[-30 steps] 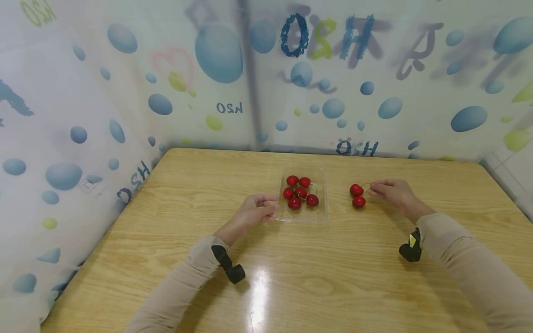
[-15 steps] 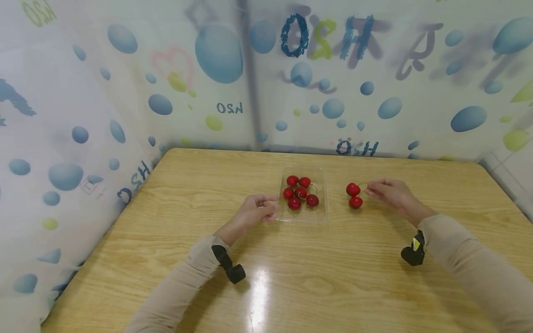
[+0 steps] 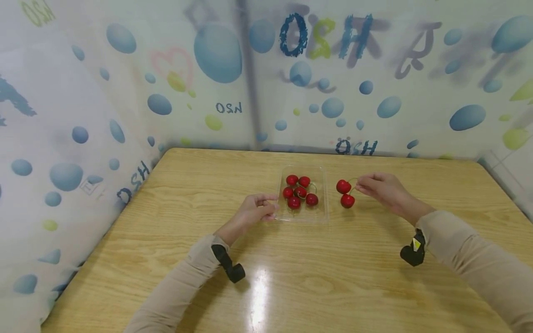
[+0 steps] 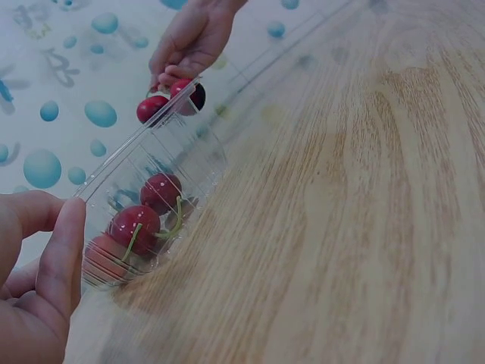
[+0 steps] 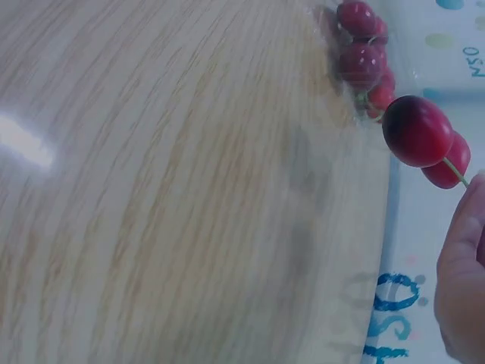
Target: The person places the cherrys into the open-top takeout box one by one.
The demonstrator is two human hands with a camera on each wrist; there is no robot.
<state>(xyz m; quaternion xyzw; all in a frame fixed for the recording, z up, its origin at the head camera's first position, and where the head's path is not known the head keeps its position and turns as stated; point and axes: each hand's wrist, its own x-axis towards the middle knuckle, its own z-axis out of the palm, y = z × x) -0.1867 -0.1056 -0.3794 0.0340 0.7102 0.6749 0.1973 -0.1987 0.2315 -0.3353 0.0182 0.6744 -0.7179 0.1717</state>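
Note:
A clear plastic box point(image 3: 319, 178) holds several red cherries point(image 3: 294, 203), some with green stems. My left hand point(image 3: 255, 210) is at its left side; in the left wrist view the thumb and fingers pinch the box's rim. Just right of the box, my right hand point(image 3: 383, 189) pinches the stems of a pair of cherries point(image 3: 347, 200), which hang from the fingertips. The right wrist view shows these two cherries point(image 5: 417, 133) large, one overlapping the other, above the table. Part of the right hand is cut off there.
The wooden table point(image 3: 325, 282) reflects a bright light near its front. A patterned curtain point(image 3: 270, 92) with blue drops and lettering stands behind it and along the left. Each wrist carries a black strapped camera point(image 3: 235, 273).
My right hand has moved left with the pair of cherries, which now hang closer to the box and look lifted. The left hand and the box have stayed put.

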